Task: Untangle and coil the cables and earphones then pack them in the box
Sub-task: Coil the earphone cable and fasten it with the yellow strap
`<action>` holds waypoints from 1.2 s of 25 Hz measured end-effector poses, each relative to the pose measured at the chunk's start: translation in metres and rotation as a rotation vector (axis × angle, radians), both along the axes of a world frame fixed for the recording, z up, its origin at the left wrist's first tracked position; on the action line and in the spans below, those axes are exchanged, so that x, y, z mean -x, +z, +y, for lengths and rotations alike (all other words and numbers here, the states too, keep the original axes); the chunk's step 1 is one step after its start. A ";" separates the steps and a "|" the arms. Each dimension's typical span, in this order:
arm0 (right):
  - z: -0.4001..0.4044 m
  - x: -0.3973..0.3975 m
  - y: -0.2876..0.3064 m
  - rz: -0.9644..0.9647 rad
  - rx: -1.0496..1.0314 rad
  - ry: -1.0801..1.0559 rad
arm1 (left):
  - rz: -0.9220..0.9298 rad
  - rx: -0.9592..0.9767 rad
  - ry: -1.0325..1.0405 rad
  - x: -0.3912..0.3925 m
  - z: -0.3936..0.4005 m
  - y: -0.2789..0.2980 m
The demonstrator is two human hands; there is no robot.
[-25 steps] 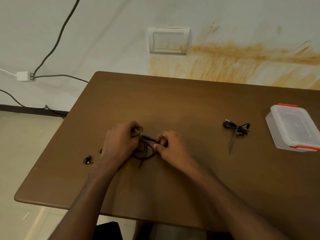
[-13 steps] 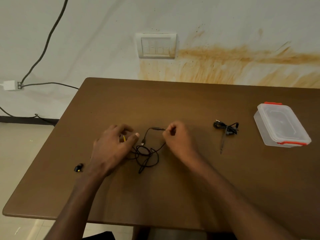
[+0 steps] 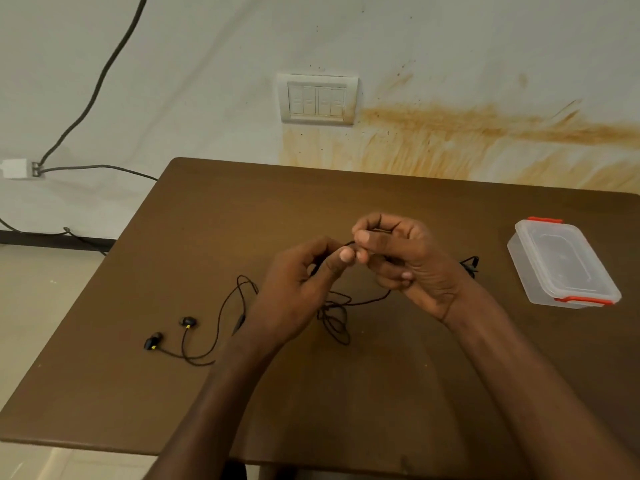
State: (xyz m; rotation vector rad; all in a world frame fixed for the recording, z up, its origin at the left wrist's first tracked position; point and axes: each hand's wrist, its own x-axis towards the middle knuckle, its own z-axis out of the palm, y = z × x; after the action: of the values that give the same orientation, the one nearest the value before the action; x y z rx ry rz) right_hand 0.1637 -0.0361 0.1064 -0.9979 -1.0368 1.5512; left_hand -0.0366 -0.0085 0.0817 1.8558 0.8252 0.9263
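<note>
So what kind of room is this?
Probably a plain indoor room, maybe a home or office: a brown table against a stained wall, with a switch panel and trailing wall cable.

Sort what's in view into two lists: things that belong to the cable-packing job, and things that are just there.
Belongs to the job:
- earphones, cord pinched by left hand and right hand
- second black cable, mostly hidden behind the right hand
- clear plastic box with orange clips, lid on

Just there:
- wall switch plate
- white adapter and grey wall cable
- table
</note>
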 end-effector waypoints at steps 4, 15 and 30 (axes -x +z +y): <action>0.002 -0.010 -0.016 -0.386 -0.108 -0.278 | -0.196 0.446 -0.005 0.001 0.006 -0.004; 0.004 0.016 -0.053 -1.164 -0.223 -0.226 | -1.125 1.125 -0.017 -0.006 0.018 -0.004; -0.008 -0.002 -0.009 -0.061 -0.046 -0.308 | -0.237 0.545 -0.151 0.010 0.023 -0.023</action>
State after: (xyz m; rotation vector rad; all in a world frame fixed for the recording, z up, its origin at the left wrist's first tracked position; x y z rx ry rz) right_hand 0.1657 -0.0438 0.0972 -1.1212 -0.9073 1.2472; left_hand -0.0465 0.0140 0.0591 1.2891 0.6941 0.7182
